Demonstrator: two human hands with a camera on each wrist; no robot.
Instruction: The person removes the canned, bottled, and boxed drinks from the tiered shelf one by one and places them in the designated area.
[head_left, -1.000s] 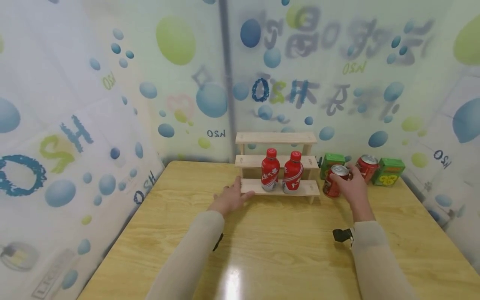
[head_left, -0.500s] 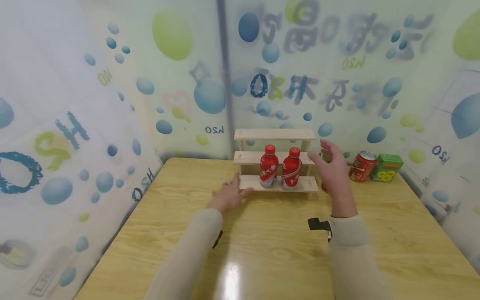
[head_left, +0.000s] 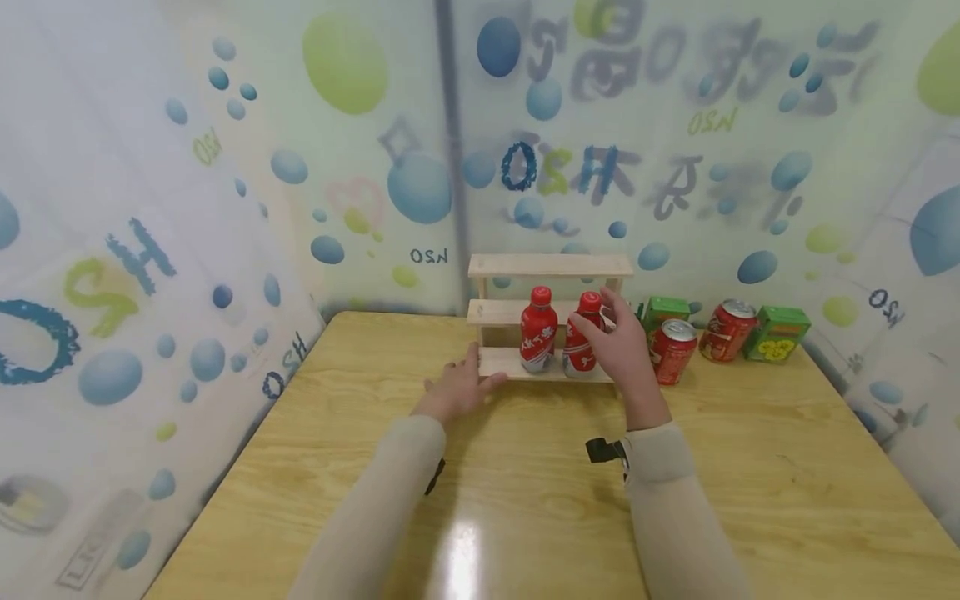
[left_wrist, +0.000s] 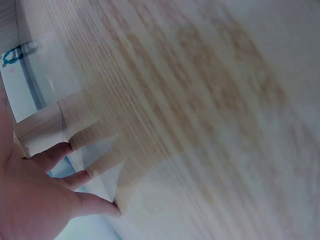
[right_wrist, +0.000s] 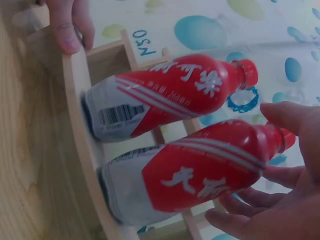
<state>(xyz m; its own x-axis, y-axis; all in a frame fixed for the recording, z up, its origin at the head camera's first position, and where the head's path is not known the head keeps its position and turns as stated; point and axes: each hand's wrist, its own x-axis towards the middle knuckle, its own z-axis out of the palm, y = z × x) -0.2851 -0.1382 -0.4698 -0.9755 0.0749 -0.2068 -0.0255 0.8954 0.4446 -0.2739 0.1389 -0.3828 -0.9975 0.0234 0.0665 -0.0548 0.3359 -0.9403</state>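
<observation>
In the head view, a small three-tier wooden shelf (head_left: 551, 265) stands at the back of the table. Two red-and-silver bottles with red caps, a left bottle (head_left: 537, 333) and a right bottle (head_left: 579, 350), stand upright on its lowest tier. My left hand (head_left: 453, 390) rests at the shelf's left end, fingers spread; its fingertips (left_wrist: 82, 175) meet the wooden tabletop in the left wrist view. My right hand (head_left: 626, 350) is at the right bottle, thumb near the cap and relaxed fingers beside its upper part (right_wrist: 270, 200). It is not closed round the bottle.
Right of the shelf stand a front red can (head_left: 672, 354), a rear red can (head_left: 727, 332), a green box (head_left: 777, 335) and another green box (head_left: 666, 310) partly hidden by the front can. A patterned curtain (head_left: 345, 275) hangs behind the wooden table (head_left: 360, 375).
My right hand has let go of the front red can and moved left to the right bottle. The can stays beside the shelf. My left hand keeps its place.
</observation>
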